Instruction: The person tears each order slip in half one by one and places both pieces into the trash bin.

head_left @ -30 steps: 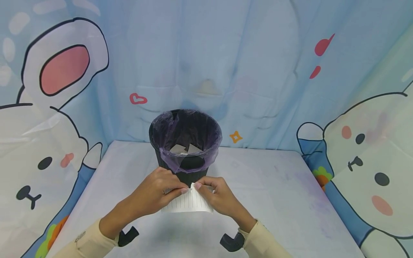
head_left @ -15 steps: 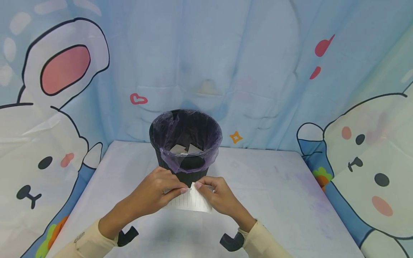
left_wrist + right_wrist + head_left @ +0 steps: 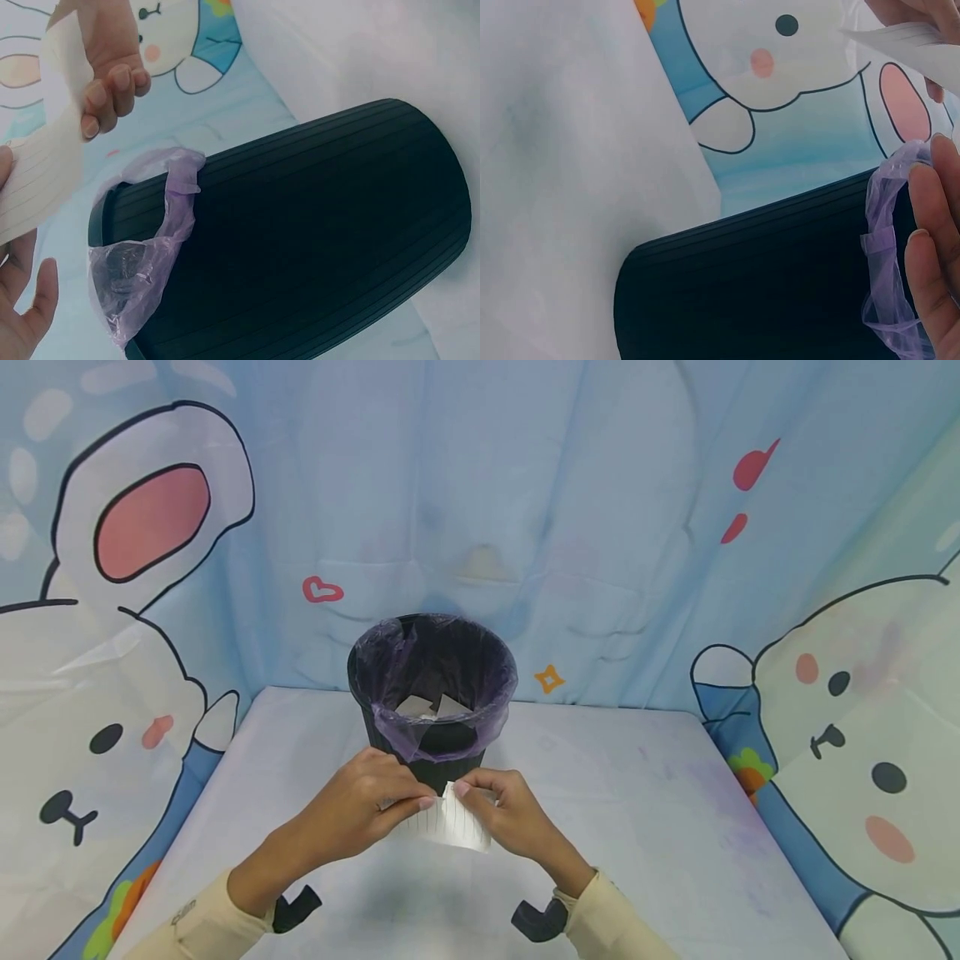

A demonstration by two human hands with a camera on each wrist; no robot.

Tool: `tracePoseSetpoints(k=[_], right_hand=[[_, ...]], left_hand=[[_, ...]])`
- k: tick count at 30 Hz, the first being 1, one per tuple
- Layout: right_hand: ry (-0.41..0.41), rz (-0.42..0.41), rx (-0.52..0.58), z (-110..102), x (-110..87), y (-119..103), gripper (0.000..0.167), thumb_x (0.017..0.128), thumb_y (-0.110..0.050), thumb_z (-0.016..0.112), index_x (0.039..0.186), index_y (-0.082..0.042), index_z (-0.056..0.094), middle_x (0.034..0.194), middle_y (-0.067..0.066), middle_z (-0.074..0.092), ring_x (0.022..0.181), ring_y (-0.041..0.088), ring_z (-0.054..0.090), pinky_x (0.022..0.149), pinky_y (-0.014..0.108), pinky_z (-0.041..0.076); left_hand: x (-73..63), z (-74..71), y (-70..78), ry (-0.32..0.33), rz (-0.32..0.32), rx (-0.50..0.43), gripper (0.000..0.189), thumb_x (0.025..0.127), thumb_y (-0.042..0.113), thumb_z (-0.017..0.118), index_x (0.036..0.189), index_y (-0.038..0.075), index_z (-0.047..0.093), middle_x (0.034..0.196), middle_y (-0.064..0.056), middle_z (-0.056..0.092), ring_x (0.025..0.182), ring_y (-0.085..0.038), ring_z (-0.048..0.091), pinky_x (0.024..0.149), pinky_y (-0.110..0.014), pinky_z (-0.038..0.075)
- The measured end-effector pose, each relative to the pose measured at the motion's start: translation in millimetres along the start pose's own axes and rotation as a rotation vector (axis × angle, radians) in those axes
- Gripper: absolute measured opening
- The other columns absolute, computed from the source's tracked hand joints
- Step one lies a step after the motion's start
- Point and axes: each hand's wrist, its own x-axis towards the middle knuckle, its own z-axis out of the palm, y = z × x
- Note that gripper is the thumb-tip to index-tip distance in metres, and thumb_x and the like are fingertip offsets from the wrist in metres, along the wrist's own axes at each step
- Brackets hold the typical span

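A sheet of white lined paper (image 3: 453, 827) hangs between both hands, in front of the bin. My left hand (image 3: 367, 802) pinches its top edge between thumb and forefinger. Close beside it, my right hand (image 3: 517, 814) pinches the same edge further right. A small corner of paper pokes up between the fingertips; whether the sheet is torn there I cannot tell. In the left wrist view the paper (image 3: 45, 172) curves between the two hands. The right wrist view shows it edge-on, with my right hand's loosely bent lower fingers (image 3: 934, 240) overlapping the bin's rim area.
Just beyond the hands stands a black bin (image 3: 435, 772), lined with a thin purple bag (image 3: 487, 731). White paper pieces (image 3: 414, 707) lie inside it. A white-covered table (image 3: 600, 802) carries the bin, and a blue cartoon curtain (image 3: 600, 527) hangs behind.
The sheet's lower edge has swung and tilted slightly, its left part showing less beneath my left hand. The corner between the fingertips stands a little higher. Both hands stay nearly in place.
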Motion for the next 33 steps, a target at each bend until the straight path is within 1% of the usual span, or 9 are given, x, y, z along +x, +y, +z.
tracePoseSetpoints(k=[4,10,18,28,33], right_hand=[[0.0,0.0,-0.005,0.5,0.6,2.2,0.019,0.101,-0.008,0.058,0.093,0.0,0.073,0.085,0.013,0.072,0.068,0.008,0.062,0.059,0.028,0.058],[0.0,0.007,-0.009,0.9,1.0,4.2,0.019,0.101,-0.009,0.058,0.093,0.0,0.073,0.085,0.012,0.072,0.068,0.009,0.063,0.059,0.028,0.058],[0.009,0.018,-0.012,0.4,2.0,5.8,0.02,0.101,-0.01,0.058,0.094,-0.001,0.074,0.085,0.011,0.072,0.07,0.009,0.062,0.062,0.028,0.058],[0.013,0.035,0.001,1.3,1.0,6.4,0.02,0.101,-0.01,0.057,0.094,0.0,0.074,0.085,0.012,0.072,0.068,0.009,0.063,0.059,0.028,0.057],[0.014,0.027,-0.001,1.4,0.9,6.5,0.02,0.101,-0.01,0.057,0.094,0.0,0.074,0.084,0.011,0.071,0.066,0.008,0.062,0.058,0.028,0.057]], left_hand=[[-0.9,-0.2,-0.7,0.004,-0.001,0.009,0.008,0.086,0.018,0.079,0.094,0.018,0.081,0.081,0.012,0.072,0.077,-0.004,0.058,0.08,-0.031,0.047],[-0.7,0.3,0.0,-0.002,-0.013,0.007,0.009,0.086,0.018,0.079,0.094,0.017,0.081,0.082,0.012,0.073,0.078,-0.005,0.059,0.081,-0.031,0.048],[-0.2,-0.7,1.1,-0.008,-0.016,0.012,0.009,0.086,0.018,0.079,0.095,0.018,0.081,0.08,0.013,0.072,0.077,-0.004,0.057,0.08,-0.031,0.047],[-0.6,-1.9,2.5,-0.011,-0.015,0.015,0.009,0.086,0.018,0.079,0.095,0.017,0.081,0.081,0.012,0.072,0.077,-0.005,0.058,0.08,-0.03,0.047],[-0.9,-2.0,2.9,-0.012,-0.016,0.014,0.009,0.086,0.018,0.079,0.095,0.017,0.081,0.08,0.012,0.072,0.077,-0.005,0.058,0.08,-0.03,0.047]])
